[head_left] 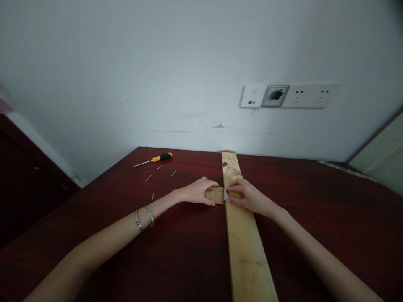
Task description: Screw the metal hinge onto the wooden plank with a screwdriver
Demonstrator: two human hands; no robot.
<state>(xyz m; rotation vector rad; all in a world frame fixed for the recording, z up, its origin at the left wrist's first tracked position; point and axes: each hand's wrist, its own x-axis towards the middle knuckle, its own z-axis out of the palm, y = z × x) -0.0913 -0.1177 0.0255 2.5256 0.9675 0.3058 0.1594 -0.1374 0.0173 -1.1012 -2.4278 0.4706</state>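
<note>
A long pale wooden plank (245, 247) lies on the dark red table, running from the wall towards me. Against its left edge sits a short wooden block (214, 196). My left hand (199, 191) grips this block, thumb and fingers on opposite sides. Where block and plank meet there is a small silvery metal hinge (226, 195). My right hand (247, 196) rests over the plank, its thumb and fingertips on the hinge; fine detail there is too small to tell.
A screwdriver (162, 157) with a yellow and black handle lies at the back left of the table (176, 251). Several loose screws (148, 178) are scattered near it. Behind stands a white wall with a row of sockets (302, 96).
</note>
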